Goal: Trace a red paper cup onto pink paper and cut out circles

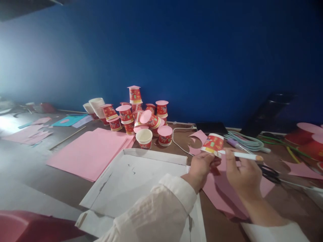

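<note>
My left hand (202,168) grips a red patterned paper cup (213,142) by its rim, the cup tilted with its white base up. Between the fingers of my right hand (243,174) is a white marker (243,155) with an orange end, its tip at the cup's rim. Pink paper (222,191) lies under both hands. To the left, several red paper cups with pink paper discs on their bases stand stacked, among them a cup (165,136) at the front. Beside it an open paper cup (144,138) stands with its mouth up.
A white cardboard box lid (121,188) lies in front of me, with pink paper sheets (93,151) to its left. Black scissors (270,173), a coiled cable (248,141) and a purple-capped pen (233,143) lie at right. A blue wall (176,60) rises behind the table.
</note>
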Available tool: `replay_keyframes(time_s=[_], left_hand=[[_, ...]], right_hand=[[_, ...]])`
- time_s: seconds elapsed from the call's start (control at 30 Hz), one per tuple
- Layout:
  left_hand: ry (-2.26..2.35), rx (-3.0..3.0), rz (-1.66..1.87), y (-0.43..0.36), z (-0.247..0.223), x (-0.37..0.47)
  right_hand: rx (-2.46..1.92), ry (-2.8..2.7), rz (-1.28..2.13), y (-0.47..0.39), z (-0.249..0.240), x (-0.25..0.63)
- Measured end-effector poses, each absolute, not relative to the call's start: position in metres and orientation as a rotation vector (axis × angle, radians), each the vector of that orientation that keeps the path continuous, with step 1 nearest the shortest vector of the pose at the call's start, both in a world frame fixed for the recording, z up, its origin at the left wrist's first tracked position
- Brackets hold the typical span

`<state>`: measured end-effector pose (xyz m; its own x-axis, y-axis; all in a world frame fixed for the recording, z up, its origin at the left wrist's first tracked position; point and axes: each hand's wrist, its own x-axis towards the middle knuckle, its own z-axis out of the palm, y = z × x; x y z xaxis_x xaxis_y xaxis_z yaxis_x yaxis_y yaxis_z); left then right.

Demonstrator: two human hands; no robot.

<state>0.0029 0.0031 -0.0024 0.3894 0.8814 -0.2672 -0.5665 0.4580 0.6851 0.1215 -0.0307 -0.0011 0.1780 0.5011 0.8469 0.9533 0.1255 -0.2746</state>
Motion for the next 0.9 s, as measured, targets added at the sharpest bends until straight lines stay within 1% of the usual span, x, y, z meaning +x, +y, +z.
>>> replay_keyframes(time_s=[0.4, 0.9], left_hand=[[0.608, 0.532, 1.064, 0.0035, -0.0072, 0.0047], [0.646, 0.633, 1.009, 0.0044, -0.0103, 0.0044]], right_hand=[[-1.480, -1.483, -0.569, -0.0299, 0.0012, 0.1180], [-1.538, -1.492, -0.547, -0.0313, -0.0004, 0.1196]])
